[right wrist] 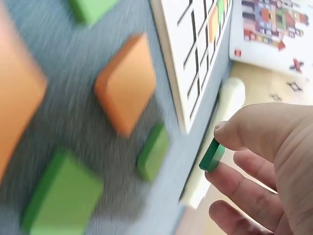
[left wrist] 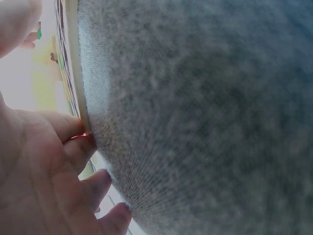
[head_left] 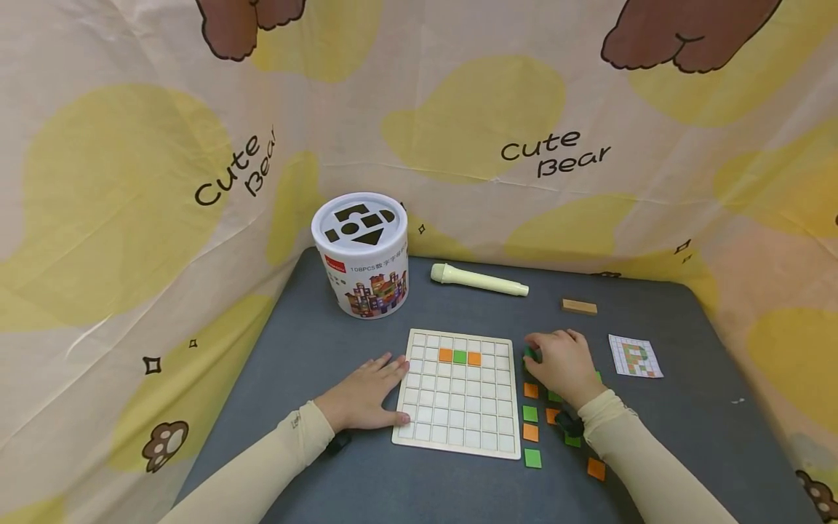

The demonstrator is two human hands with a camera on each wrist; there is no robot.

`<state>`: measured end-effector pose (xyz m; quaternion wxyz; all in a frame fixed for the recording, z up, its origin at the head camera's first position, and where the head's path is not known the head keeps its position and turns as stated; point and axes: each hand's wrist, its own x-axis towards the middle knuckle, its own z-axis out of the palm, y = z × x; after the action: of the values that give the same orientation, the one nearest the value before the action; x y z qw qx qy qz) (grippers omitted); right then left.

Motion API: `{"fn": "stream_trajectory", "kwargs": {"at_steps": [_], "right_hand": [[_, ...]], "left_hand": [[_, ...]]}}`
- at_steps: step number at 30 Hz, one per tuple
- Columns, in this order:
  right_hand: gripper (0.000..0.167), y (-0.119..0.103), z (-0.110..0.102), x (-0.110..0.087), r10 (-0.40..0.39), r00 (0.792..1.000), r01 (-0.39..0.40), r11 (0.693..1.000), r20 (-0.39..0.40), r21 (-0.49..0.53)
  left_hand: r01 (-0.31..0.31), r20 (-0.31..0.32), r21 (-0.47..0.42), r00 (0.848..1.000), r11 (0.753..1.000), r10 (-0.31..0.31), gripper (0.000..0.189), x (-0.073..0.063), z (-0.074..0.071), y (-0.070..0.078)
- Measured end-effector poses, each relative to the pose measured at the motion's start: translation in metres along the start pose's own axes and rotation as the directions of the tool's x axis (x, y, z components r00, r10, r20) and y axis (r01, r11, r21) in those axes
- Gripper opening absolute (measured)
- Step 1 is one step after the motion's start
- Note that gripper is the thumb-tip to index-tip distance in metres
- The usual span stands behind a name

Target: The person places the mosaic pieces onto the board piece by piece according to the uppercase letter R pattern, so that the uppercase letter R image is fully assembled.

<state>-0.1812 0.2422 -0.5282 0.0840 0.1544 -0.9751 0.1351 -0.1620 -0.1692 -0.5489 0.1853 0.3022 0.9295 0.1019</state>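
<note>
A pale wooden grid board [head_left: 456,402] lies on the table, with two orange tiles and one green tile [head_left: 460,357] between them in a row near its far side. My left hand [head_left: 368,393] rests against the board's left edge, fingers spread, thumb and fingertips touching it. Beyond the board's right edge, my right hand [head_left: 561,364] pinches a small green tile [right wrist: 212,155] between thumb and finger, lifted off the table in the right wrist view. Under and beside that hand lie several loose tiles, among them an orange tile [right wrist: 128,84] and a green tile [head_left: 533,458].
A white bucket [head_left: 369,273] with a shape-cut lid stands at the back left. Behind the board lies a cream toy microphone [head_left: 481,280]. A wooden block [head_left: 579,306] and a small pattern card [head_left: 635,356] are at the right. Printed cloth [head_left: 458,109] walls the table.
</note>
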Motion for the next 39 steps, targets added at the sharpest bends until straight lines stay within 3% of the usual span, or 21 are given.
{"fn": "stream_trajectory", "kwargs": {"at_steps": [15,29,39], "right_hand": [[0.034,-0.034,0.024,0.012,-0.021,0.995,0.019,1.0,0.101,0.021],[0.031,-0.049,0.038,0.018,-0.094,0.991,0.095,0.996,0.099,0.001],[0.035,-0.056,0.037,0.021,-0.085,0.987,0.09,0.995,0.134,-0.031]], "left_hand": [[-0.017,0.009,-0.008,1.0,1.0,0.017,0.102,-0.002,-0.001,0.002],[-0.022,0.002,-0.011,1.0,1.0,0.022,0.101,0.002,0.0,0.001],[-0.021,-0.003,-0.011,1.0,1.0,0.021,0.101,-0.001,-0.001,-0.001]]}}
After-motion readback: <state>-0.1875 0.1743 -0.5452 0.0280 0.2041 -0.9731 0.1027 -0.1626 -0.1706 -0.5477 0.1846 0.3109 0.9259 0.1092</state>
